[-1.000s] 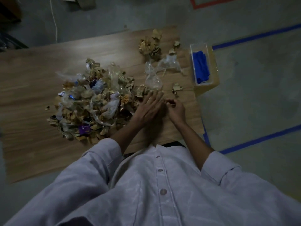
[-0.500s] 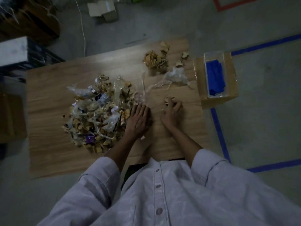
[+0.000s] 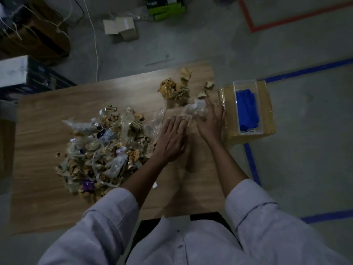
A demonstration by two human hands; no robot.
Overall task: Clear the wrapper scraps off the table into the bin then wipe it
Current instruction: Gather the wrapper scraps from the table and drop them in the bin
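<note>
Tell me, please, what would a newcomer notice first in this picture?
First, the big heap of wrapper scraps lying left of centre on the wooden table. Next, the left hand and right hand, side by side near the table's right edge and meeting at a crumpled clear plastic wrapper. Then the bright blue cloth, which sits in a clear container on a cardboard box just right of the table.
</note>
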